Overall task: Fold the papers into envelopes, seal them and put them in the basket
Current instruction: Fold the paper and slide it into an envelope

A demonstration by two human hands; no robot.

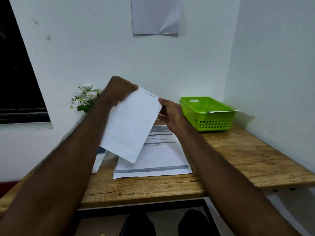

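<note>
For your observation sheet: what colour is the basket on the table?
Bright green, with a grid of holes in its walls; basket, head view.

A wooden table [238, 155] stands in a white-walled corner — dark window [15, 74] left, artificial flowers [86, 97] behind.

I count two hands, my left hand [120, 91] and right hand [168, 113], on one folded paper [131, 125]. I see one printed sheet [153, 160] flat on one wooden table [238, 154], one green basket [208, 114] with one paper [221, 111] inside, one flower sprig [86, 97], one wall sheet [156, 16].
</note>
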